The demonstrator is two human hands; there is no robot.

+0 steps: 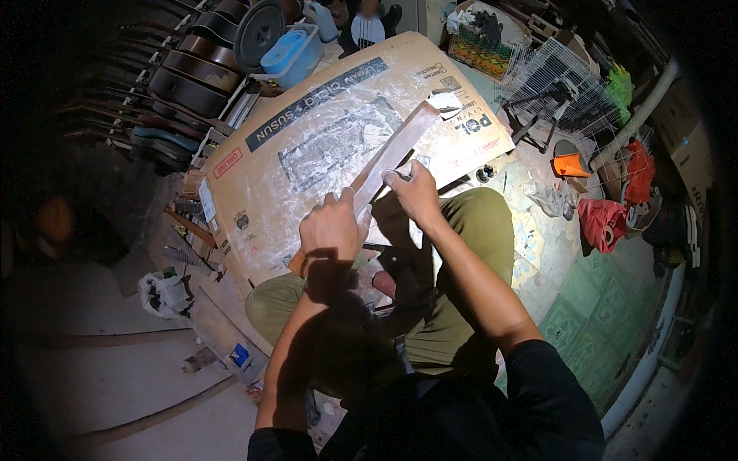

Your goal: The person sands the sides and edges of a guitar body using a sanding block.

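Observation:
A long wooden bar (pixel 396 150), shaped like a guitar neck, slants away from me over the cardboard. Its upper face is pale and dusty, its side brown. My left hand (pixel 332 224) is wrapped round its near end. My right hand (pixel 416 196) is closed beside the bar's right edge, thumb against it. A small greyish scrap (pixel 422 161) shows at the right fingers; what it is I cannot make out. At the bar's far end lies a crumpled white piece (pixel 445 104). The flattened cardboard (pixel 265 173) beneath is streaked with white dust.
Several guitars (pixel 192 73) stand in a row at the far left, near a clear plastic tub (pixel 296 65) with a blue lid. To the right are a wire cage (pixel 557 77), an orange object (pixel 570 165) and a red bag (pixel 602 224). A white plastic bag (pixel 164 294) lies left.

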